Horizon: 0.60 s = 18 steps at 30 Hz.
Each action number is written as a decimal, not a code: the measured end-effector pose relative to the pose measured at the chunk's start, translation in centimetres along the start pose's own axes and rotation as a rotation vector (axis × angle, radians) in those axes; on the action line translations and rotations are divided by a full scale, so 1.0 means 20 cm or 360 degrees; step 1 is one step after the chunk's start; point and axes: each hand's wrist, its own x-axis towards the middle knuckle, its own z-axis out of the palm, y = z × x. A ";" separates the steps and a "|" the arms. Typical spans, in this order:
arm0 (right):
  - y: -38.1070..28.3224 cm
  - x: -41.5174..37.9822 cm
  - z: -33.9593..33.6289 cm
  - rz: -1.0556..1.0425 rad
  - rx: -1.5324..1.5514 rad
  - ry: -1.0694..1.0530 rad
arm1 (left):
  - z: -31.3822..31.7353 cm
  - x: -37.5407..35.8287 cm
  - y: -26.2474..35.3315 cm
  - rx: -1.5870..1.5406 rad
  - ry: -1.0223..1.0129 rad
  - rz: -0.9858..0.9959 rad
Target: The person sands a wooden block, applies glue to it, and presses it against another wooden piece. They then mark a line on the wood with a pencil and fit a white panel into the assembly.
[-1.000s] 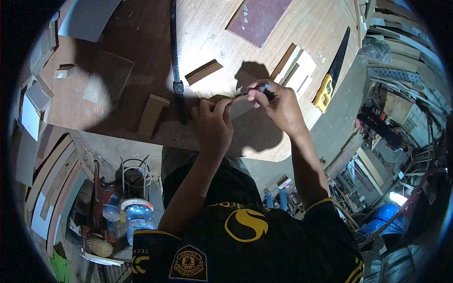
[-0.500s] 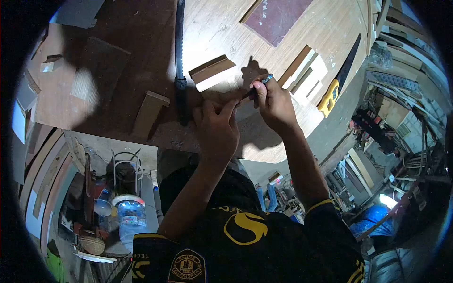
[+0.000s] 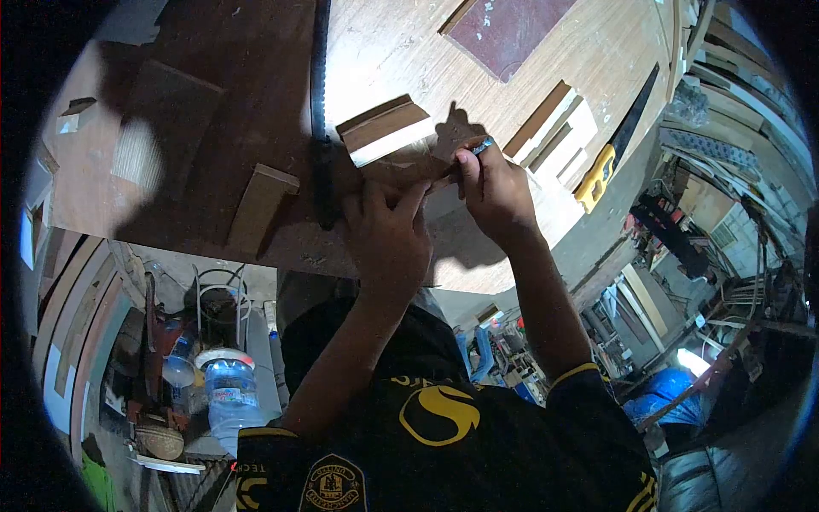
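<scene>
My right hand (image 3: 496,189) is closed round a thin pen-like tool with a blue end (image 3: 483,146), which sticks up past the thumb; its lower end is dark. At that lower end, the fingers of my left hand (image 3: 388,235) are pinched together, and what lies in them is hidden in shadow. Just beyond my left hand, a wooden block (image 3: 388,128) with a bright, pale side rests on the wooden tabletop (image 3: 384,51). Left of my hand, a handsaw with a dark handle (image 3: 322,183) lies with its blade pointing away.
Right of my hands lie pale wood strips (image 3: 554,136) and a yellow-handled saw (image 3: 601,175). A maroon board (image 3: 508,34) is at the back, a small wood piece (image 3: 264,205) to the left. Below the table edge stand water bottles (image 3: 230,392). Shelving and clutter (image 3: 682,222) fill the right.
The view has shifted slightly, so the table things sit a little further left. Both hands keep nearly the same position and grip.
</scene>
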 end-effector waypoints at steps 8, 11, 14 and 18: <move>0.00 0.01 0.00 -0.0119 0.0130 0.0044 | 0.01 0.00 0.00 0.0031 0.0163 0.0099; 0.00 0.00 -0.03 0.0107 0.0071 -0.0054 | 0.01 0.00 -0.01 0.0040 0.0161 0.0123; -0.04 -0.01 -0.08 0.0273 0.0218 0.0007 | 0.04 -0.03 -0.03 0.0081 0.0164 0.0187; -0.07 -0.09 -0.10 0.0348 0.0405 0.0122 | 0.10 -0.03 -0.11 -0.0026 0.0260 0.0333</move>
